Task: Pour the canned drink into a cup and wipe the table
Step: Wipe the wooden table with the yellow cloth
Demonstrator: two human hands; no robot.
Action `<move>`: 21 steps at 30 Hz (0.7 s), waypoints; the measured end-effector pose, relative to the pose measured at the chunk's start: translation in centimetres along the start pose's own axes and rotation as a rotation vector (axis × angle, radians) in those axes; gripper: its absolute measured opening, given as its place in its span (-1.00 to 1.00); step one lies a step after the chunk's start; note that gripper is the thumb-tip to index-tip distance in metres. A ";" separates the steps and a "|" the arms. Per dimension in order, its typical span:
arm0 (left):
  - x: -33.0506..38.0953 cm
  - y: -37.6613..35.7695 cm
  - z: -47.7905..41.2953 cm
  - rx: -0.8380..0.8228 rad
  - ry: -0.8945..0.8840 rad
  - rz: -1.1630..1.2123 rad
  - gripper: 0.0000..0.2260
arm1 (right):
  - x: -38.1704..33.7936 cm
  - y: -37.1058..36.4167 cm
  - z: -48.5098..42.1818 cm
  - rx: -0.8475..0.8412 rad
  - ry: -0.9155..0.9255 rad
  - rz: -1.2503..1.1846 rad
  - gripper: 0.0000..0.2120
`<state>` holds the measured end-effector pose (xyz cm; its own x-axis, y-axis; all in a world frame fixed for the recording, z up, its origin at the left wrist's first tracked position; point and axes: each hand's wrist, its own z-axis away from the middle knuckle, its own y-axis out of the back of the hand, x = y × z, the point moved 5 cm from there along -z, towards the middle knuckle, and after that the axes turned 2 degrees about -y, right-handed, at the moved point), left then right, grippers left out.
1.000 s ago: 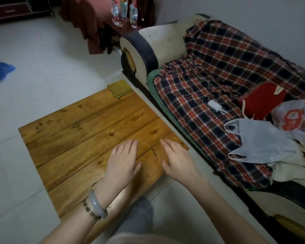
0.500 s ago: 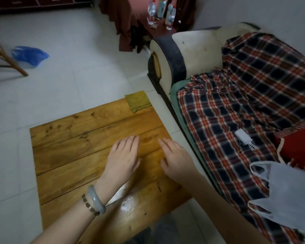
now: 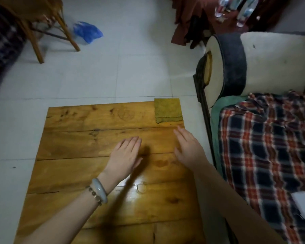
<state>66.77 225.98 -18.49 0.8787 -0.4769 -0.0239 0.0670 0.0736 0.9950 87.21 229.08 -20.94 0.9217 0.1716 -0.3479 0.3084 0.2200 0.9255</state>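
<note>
A low wooden plank table (image 3: 81,143) fills the lower middle of the view. A folded yellow-green cloth (image 3: 167,110) lies on its far right corner. My left hand (image 3: 125,155), with bracelets on the wrist, lies flat over the table's middle, fingers straight. My right hand (image 3: 188,147) is held out over the table's right side, fingers straight, just short of the cloth and holding nothing. No can or cup is in view.
A sofa (image 3: 264,67) with a plaid blanket (image 3: 264,143) runs close along the table's right edge. A wooden chair (image 3: 42,23) and a blue plastic bag (image 3: 87,32) stand on the tiled floor at the far left. Bottles (image 3: 243,9) sit on a dark-draped table behind.
The view has swung left and down, so the whole table and the chair now show. My right hand has moved forward toward the cloth. My left hand stays flat.
</note>
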 end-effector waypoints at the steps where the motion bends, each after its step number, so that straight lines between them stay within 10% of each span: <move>1: -0.3 -1.3 -1.2 -0.016 0.013 0.009 -0.43 | 1.2 -0.9 -1.8 0.004 0.006 -0.005 -0.45; 21: -6.0 -19.8 -11.4 -0.214 0.150 0.046 -0.33 | 8.2 -15.9 -24.1 -0.024 -0.150 0.172 -0.03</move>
<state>65.58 237.35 -39.17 0.9421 -0.3352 -0.0094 0.1103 0.2835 0.9526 84.13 250.15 -42.13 0.9855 0.0639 -0.1572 0.1394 0.2231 0.9648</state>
